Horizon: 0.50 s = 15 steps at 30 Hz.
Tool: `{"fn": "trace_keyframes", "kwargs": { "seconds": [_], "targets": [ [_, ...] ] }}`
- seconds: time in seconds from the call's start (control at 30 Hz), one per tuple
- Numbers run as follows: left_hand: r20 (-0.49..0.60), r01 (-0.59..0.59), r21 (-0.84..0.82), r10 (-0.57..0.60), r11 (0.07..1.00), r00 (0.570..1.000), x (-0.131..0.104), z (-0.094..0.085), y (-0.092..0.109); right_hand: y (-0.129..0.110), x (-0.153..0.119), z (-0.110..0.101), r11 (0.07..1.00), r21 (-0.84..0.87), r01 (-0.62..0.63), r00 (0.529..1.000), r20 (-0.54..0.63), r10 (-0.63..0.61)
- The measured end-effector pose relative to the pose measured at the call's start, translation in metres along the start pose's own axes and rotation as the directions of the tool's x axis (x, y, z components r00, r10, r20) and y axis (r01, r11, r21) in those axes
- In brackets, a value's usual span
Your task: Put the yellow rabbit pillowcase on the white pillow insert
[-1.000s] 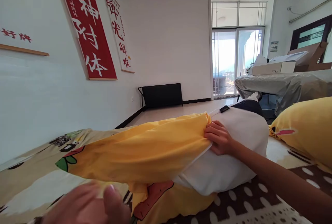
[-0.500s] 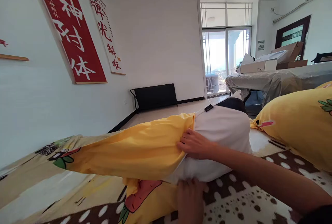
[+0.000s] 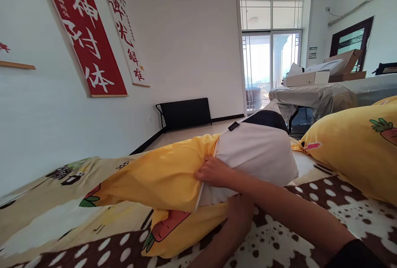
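Observation:
A white pillow (image 3: 257, 148) with a black band and small black tag lies partly inside a yellow carrot-print cover (image 3: 161, 173). My right hand (image 3: 214, 171) is closed on the cover's edge where it meets the pillow. Below it, my left hand (image 3: 242, 210) is at the pillow's lower side; its fingers are blurred and partly hidden. Another stretch of yellow carrot-print fabric (image 3: 186, 235) shows beneath the cover.
A patterned brown and cream blanket (image 3: 279, 239) lies under everything. To the right is a full yellow pillow (image 3: 356, 148). Behind it stands a plastic-covered table (image 3: 335, 94) with open boxes (image 3: 307, 78). A black folded item (image 3: 186, 113) leans against the far wall.
The pillow and the cover's edge have shifted left along with my right hand. My left hand has moved up and slightly right, nearer the pillow's underside.

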<state>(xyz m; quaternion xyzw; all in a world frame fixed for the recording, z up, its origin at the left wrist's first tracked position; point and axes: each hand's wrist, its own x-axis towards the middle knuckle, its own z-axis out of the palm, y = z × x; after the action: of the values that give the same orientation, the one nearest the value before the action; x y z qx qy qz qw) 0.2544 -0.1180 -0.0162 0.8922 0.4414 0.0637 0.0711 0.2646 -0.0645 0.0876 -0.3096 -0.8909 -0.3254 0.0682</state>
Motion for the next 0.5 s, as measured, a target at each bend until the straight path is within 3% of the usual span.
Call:
{"fn": "trace_keyframes", "kwargs": {
  "seconds": [0.1,0.23,0.27,0.33,0.43,0.5],
  "targets": [
    [0.050,-0.062,0.136,0.056,0.989,0.997,-0.023,-0.018,-0.030,0.004,-0.009,0.005,1.000,0.006,-0.027,1.000,0.007,0.027],
    [0.108,-0.145,0.250,0.121,0.957,0.987,-0.053,-0.028,-0.057,0.007,-0.020,0.008,0.998,0.012,-0.064,0.998,0.022,0.063],
    [0.064,-0.151,0.279,0.138,0.948,0.988,-0.057,-0.029,-0.060,0.006,-0.021,0.007,0.998,0.016,-0.068,0.997,0.025,0.067],
    [-0.151,-0.123,0.347,0.185,0.930,0.971,-0.060,-0.031,-0.065,0.005,-0.021,0.001,0.996,0.029,-0.090,0.995,0.035,0.089],
    [-0.498,-0.013,0.392,0.224,0.920,0.838,-0.053,-0.032,-0.074,0.002,-0.018,-0.016,0.986,0.039,-0.161,0.986,0.048,0.159],
    [-0.605,0.055,0.354,0.184,0.934,0.775,-0.044,-0.030,-0.081,0.000,-0.016,-0.032,0.980,0.035,-0.198,0.980,0.045,0.196]
  ]
}}
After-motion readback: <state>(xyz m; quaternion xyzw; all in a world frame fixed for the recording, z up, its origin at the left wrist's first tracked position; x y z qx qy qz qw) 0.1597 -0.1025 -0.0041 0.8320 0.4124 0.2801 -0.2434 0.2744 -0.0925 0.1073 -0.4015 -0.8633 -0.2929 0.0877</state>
